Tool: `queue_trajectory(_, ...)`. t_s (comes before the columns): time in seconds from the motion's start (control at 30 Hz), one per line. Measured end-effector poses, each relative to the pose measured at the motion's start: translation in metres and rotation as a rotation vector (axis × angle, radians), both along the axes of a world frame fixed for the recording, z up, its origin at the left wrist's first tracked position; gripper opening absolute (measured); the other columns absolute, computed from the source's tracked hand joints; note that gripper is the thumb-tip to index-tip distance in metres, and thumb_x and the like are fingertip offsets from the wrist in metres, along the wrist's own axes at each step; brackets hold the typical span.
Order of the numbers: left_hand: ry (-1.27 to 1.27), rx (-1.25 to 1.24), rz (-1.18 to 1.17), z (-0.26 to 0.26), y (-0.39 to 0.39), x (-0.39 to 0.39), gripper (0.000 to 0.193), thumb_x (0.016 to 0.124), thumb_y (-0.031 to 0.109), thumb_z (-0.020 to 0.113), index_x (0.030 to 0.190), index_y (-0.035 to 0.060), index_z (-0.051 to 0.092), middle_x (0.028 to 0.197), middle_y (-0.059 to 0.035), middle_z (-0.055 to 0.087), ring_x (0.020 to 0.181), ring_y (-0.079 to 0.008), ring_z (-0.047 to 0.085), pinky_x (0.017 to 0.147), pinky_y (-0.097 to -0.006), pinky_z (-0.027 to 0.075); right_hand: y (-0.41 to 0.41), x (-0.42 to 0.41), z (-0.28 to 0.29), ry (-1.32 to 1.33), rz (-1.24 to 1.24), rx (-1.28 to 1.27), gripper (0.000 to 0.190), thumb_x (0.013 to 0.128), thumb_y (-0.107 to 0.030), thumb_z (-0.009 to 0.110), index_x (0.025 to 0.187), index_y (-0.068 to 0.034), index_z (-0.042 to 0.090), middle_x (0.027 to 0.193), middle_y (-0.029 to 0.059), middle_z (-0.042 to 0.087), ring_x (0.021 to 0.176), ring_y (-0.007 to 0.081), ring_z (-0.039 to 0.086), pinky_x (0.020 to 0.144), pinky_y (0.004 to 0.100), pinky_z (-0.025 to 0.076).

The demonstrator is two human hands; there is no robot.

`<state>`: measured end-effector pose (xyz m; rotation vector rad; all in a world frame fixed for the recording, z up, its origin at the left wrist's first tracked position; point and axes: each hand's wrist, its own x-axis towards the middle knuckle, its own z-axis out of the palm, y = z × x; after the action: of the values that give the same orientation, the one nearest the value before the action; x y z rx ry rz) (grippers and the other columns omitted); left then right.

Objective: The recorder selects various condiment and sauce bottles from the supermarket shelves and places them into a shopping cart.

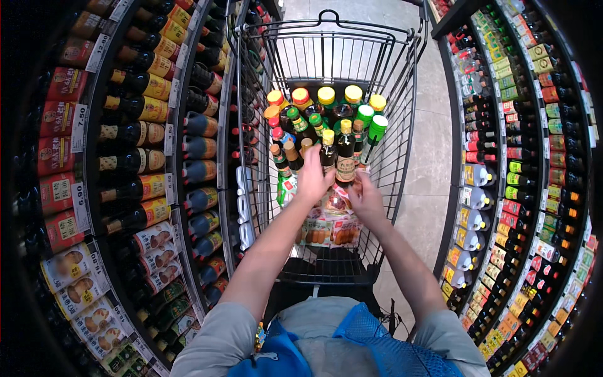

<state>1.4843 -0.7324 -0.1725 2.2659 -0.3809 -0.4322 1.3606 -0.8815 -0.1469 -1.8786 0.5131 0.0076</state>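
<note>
My left hand (313,176) is wrapped around a dark sauce bottle (328,153) with a yellow cap, inside a black wire shopping cart (402,174). Just right of it stands a similar yellow-capped bottle (346,155) with a beige label. Blurred, my right hand (368,200) is by that bottle's lower end; whether it grips the glass is unclear. Beyond both hands, several dark bottles (313,108) with yellow, green and brown caps crowd the cart. Printed food boxes (330,231) lie nearer me, partly under my hands. A green and white package (286,188) sits left of my left hand.
Shelves of dark sauce bottles (146,106) with price tags line the left side. The right shelves hold clear jugs (476,199) and more bottles (516,179). Grey floor tiles (426,155) run along the cart's right side. The cart's wire walls surround my hands.
</note>
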Motion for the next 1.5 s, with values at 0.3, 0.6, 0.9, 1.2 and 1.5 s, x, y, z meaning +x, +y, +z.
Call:
queue_trajectory(0.3, 0.016, 0.111, -0.124, 0.097, 0.145, -0.175, 0.043, 0.087, 0.018, 0.076, 0.124, 0.003, 0.063, 0.141, -0.0227, 0.053, 0.128, -0.0437, 0.053, 0.11, -0.0527, 0.043, 0.029, -0.172, 0.08, -0.098, 0.486, -0.517, 0.031, 0.087, -0.011, 0.071, 0.116, -0.002, 0.065, 0.121, 0.0164, 0.069, 0.112, 0.0354, 0.065, 0.103, 0.0494, 0.047)
queue_trajectory(0.6, -0.249, 0.167, -0.209, 0.084, 0.213, -0.267, 0.035, 0.091, 0.024, 0.072, 0.12, 0.0056, 0.066, 0.142, -0.0185, 0.055, 0.137, -0.0374, 0.05, 0.121, -0.0568, 0.031, 0.025, -0.194, 0.049, -0.338, 0.766, -0.859, 0.023, 0.088, -0.028, 0.066, 0.073, -0.011, 0.067, 0.077, 0.0079, 0.064, 0.087, 0.028, 0.06, 0.097, 0.0497, 0.043)
queue_trajectory(0.9, -0.317, 0.259, -0.205, 0.062, 0.204, -0.257, 0.039, 0.095, 0.034, 0.068, 0.116, 0.0021, 0.065, 0.144, -0.0165, 0.054, 0.141, -0.0388, 0.042, 0.124, -0.0573, 0.024, 0.019, -0.181, 0.044, -0.358, 0.768, -0.928, 0.022, 0.082, -0.023, 0.068, 0.064, -0.011, 0.063, 0.07, 0.0072, 0.061, 0.082, 0.0292, 0.058, 0.093, 0.0481, 0.043)
queue_trajectory(1.2, -0.311, 0.285, -0.175, 0.067, 0.179, -0.192, 0.041, 0.098, 0.038, 0.063, 0.12, 0.0033, 0.063, 0.144, -0.0138, 0.054, 0.143, -0.0345, 0.04, 0.127, -0.0533, 0.02, 0.001, -0.126, 0.035, -0.333, 0.705, -1.001, 0.024, 0.084, -0.025, 0.064, 0.065, -0.011, 0.065, 0.07, 0.0078, 0.064, 0.082, 0.0292, 0.058, 0.091, 0.0455, 0.043)
queue_trajectory(1.5, -0.241, 0.329, -0.172, 0.07, 0.149, -0.116, 0.045, 0.1, 0.043, 0.058, 0.12, 0.0028, 0.063, 0.14, -0.0168, 0.055, 0.142, -0.0336, 0.042, 0.128, -0.0515, 0.017, -0.024, -0.057, 0.029, -0.308, 0.701, -1.02, 0.026, 0.086, -0.026, 0.062, 0.067, -0.01, 0.069, 0.072, 0.0091, 0.068, 0.083, 0.0291, 0.059, 0.093, 0.0452, 0.041)
